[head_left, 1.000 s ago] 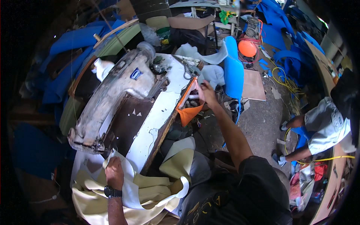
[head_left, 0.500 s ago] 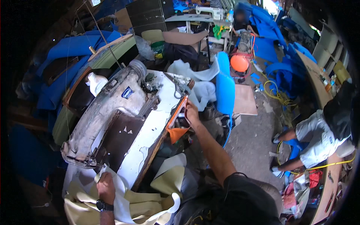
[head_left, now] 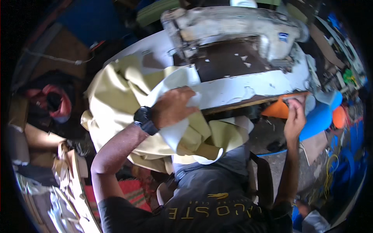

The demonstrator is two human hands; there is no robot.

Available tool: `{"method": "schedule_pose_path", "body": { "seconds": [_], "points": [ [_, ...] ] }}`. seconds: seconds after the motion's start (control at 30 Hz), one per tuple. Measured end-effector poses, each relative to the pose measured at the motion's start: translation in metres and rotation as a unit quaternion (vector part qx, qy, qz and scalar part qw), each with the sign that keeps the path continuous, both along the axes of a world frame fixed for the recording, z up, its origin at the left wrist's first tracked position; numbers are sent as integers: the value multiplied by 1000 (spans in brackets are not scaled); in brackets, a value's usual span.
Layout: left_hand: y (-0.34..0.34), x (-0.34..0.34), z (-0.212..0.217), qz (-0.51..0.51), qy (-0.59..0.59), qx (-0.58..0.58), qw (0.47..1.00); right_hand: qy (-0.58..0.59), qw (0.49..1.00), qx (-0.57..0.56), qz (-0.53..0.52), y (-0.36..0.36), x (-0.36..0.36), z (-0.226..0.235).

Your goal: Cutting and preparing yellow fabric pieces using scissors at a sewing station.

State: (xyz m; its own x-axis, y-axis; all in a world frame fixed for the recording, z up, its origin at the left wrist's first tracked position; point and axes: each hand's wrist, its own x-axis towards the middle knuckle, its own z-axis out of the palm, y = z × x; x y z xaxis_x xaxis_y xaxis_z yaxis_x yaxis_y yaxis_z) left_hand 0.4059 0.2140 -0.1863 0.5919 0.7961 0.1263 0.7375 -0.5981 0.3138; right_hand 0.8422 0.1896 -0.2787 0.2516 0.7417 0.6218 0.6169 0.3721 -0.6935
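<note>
My left hand (head_left: 173, 108), with a dark watch (head_left: 144, 118) at its wrist, is closed around a white-backed fold of a cream vinyl sheet (head_left: 124, 105). The sheet lies bunched over the near left end of a white sewing table (head_left: 233, 91) and down onto my lap. Beyond it stands a worn, pale sewing machine (head_left: 233, 25); the sheet's folded edge reaches close to its needle end. Past the table's right front edge, my right hand (head_left: 296, 119) is pinched shut beside a hanging orange cloth (head_left: 276, 109). What its fingers hold is too blurred to name.
A blue sheet roll (head_left: 318, 124) and an orange ball-like object (head_left: 339, 117) are at the right. Wooden boards and scraps (head_left: 75, 171) stand at the lower left, near a red striped cloth (head_left: 128, 194). Someone's leg (head_left: 305, 211) shows at the lower right.
My view has swung left and down, so the machine now lies across the top. My right hand has drawn back from the table edge by the orange cloth. My left hand stays on the sheet.
</note>
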Motion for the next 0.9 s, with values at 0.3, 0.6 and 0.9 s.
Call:
{"method": "schedule_pose_path", "body": {
  "seconds": [0.3, 0.6, 0.9],
  "points": [
    [-14, 10, 6, 61, 138, 9, 988, -10, 888, -213, 409, -19, -182, -8],
    [3, -15, 32, -16, 87, 94, 992, 182, 800, -418, 390, -27, -228, -7],
    [-2, 6, -1, -14, 144, 88, 986, 353, 717, -470, 376, -46, -233, -25]
  ]
}}
